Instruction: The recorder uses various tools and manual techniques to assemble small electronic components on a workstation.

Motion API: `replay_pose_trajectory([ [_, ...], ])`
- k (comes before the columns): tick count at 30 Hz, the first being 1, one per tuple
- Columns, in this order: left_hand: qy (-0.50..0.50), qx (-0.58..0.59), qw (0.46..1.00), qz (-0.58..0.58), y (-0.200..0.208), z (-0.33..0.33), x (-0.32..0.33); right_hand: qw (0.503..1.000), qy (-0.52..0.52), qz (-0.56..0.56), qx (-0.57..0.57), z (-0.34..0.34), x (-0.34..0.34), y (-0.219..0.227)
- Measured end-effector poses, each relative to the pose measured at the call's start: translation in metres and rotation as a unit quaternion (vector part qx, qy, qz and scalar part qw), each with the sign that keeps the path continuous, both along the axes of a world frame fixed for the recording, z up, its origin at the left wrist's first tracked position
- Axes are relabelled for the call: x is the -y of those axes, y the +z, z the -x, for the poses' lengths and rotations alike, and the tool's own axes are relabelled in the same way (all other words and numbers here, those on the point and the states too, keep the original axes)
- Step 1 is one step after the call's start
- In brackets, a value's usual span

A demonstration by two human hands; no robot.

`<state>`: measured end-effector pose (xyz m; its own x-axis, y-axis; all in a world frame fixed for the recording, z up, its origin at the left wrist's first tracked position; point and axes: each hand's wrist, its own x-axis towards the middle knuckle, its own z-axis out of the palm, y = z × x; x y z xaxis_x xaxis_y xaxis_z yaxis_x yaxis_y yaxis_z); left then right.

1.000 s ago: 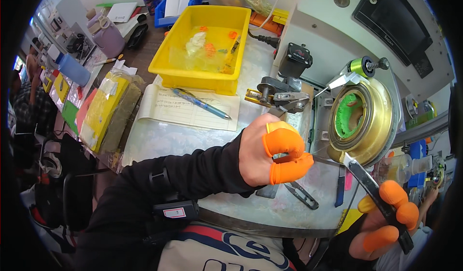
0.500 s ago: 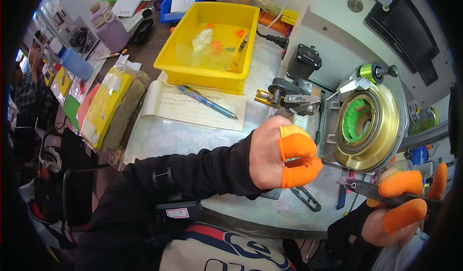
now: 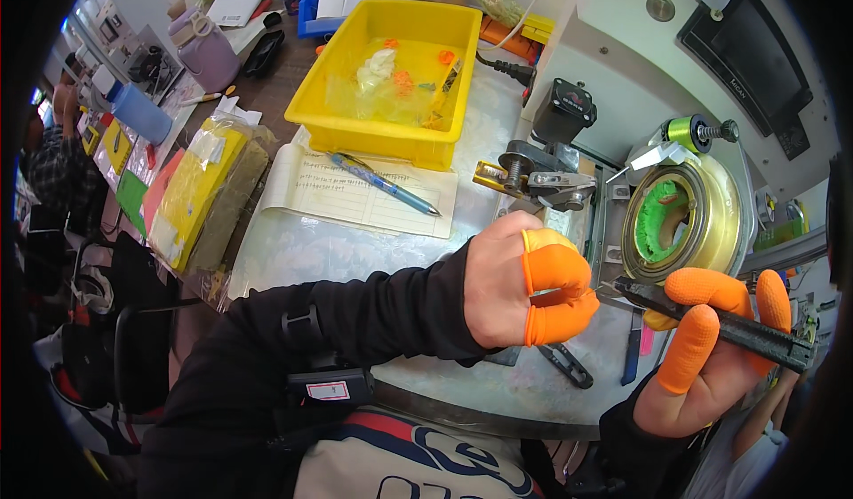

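Observation:
My left hand (image 3: 511,290) is closed over the middle of the bench, orange finger cots on its curled fingers. Whatever they pinch is hidden from view. At the right, my right hand (image 3: 697,370), also in orange finger cots, grips a black utility knife (image 3: 742,328). The knife's tip points left, toward my left fingers, with a small gap between. Just beyond the right hand is a round brass-coloured wheel (image 3: 729,223) with a green inner ring (image 3: 653,223). A metal clamp mechanism (image 3: 551,179) stands just past the left hand.
A yellow bin (image 3: 311,130) with scraps stands at the back. A pen (image 3: 386,183) lies on a written notepad (image 3: 355,210). Another black cutter (image 3: 566,366) and a blue-handled tool (image 3: 632,352) lie near the bench's front. A wrapped yellow stack (image 3: 200,197) sits left.
My right hand has moved up and left with the utility knife, bringing its tip near my left fingers. The left hand has barely moved.

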<state>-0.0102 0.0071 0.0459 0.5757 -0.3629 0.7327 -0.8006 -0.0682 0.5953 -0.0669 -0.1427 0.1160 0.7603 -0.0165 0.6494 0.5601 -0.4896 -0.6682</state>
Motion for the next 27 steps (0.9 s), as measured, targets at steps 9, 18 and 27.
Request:
replay_pose_trajectory([
  [9, 0.011, 0.027, 0.999, 0.015, -0.002, 0.001, 0.002, 0.999, -0.022, 0.025, -0.011, 0.004, 0.000, 0.001],
  [18, 0.001, 0.043, 0.999, -0.009, -0.006, -0.002, 0.000, 1.000, -0.019, 0.012, -0.004, 0.002, 0.001, -0.003],
  [27, -0.006, 0.066, 0.997, -0.047, -0.006, -0.003, -0.002, 1.000, -0.005, 0.002, -0.018, 0.002, -0.003, -0.003],
])
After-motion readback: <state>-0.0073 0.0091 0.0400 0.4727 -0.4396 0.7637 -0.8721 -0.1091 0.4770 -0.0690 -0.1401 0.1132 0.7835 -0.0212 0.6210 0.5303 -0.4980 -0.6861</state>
